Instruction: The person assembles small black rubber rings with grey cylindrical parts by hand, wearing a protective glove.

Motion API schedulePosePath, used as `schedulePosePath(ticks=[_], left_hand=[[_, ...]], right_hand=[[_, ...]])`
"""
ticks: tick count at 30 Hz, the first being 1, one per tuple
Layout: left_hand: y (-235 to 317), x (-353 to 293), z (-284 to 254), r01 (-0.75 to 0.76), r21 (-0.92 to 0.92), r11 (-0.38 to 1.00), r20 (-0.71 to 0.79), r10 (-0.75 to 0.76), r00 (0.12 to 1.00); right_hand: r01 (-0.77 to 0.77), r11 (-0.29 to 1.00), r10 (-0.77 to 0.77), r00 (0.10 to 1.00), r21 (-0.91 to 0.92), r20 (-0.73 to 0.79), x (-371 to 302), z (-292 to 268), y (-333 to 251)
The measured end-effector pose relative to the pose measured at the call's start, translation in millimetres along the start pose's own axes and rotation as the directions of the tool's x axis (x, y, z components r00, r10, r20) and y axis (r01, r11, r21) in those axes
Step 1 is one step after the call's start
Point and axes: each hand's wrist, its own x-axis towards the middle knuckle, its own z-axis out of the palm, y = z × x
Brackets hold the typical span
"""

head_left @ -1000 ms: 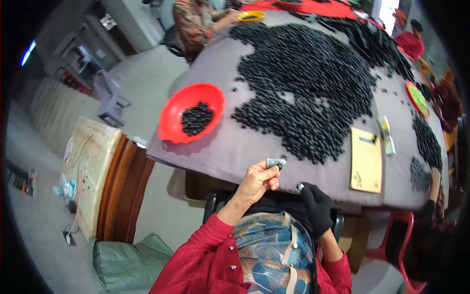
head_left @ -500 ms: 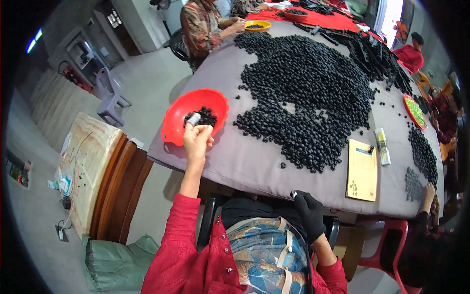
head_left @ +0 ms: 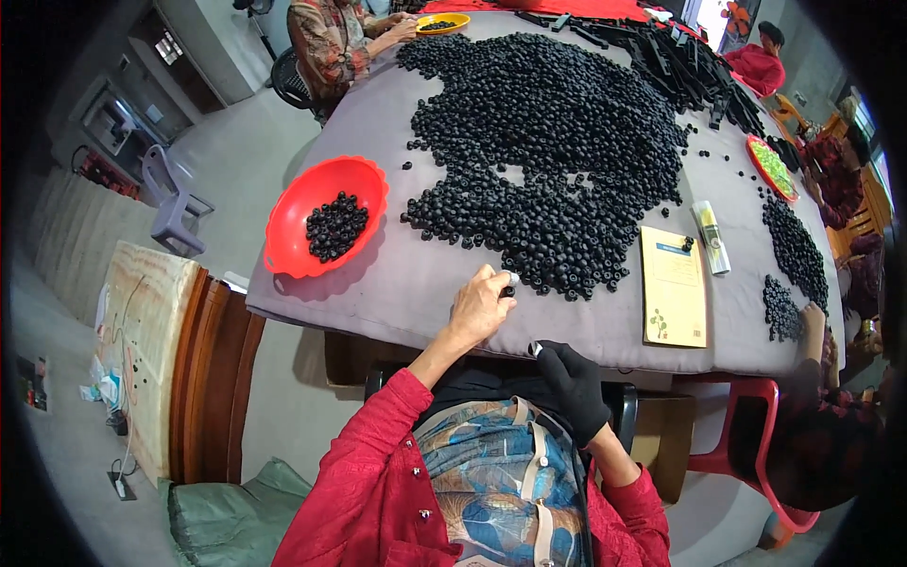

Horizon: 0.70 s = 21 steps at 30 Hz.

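My left hand (head_left: 478,312) is bare and reaches to the near edge of a large pile of small black ring-like pieces (head_left: 557,203). Its fingertips are pinched on one small black piece (head_left: 508,291), and a silvery-white wrap (head_left: 511,279) covers one fingertip. Low at the table's front edge is my right hand (head_left: 574,389) in a black glove, fingers closed around a small thing with a shiny pale tip (head_left: 536,349); the rest of it is hidden. To the left stands a scalloped red bowl (head_left: 283,227) with a heap of the same black pieces inside.
A yellow notebook (head_left: 673,293) and a narrow clear-and-white pack (head_left: 711,236) lie right of the pile. Black strips (head_left: 675,71) are heaped at the back. Co-workers sit around the table, one by a yellow bowl (head_left: 453,19). A red chair (head_left: 756,444) stands at right.
My left hand has moved right, from over the red bowl to the pile's near edge. My gloved right hand stays low by the table edge. The whole view has shifted slightly.
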Motion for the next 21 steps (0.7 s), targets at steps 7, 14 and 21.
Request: schedulePosePath(ticks=[7,14,21], left_hand=[[-10,2,13,-0.091,0.073,0.993,-0.058,0.095,0.994],[6,-18,-2,0.363,-0.646,0.671,0.304,-0.210,0.929],[41,-55,-14,0.342,-0.937,0.069,0.343,0.004,0.939]], right_hand=[[0.110,0.992,-0.108,0.994,-0.056,0.025,3,0,6],[0.084,0.996,-0.085,0.996,-0.035,-0.022,4,-1,10],[-0.097,0.971,0.106,0.994,0.220,-0.031,-5,-3,-21]])
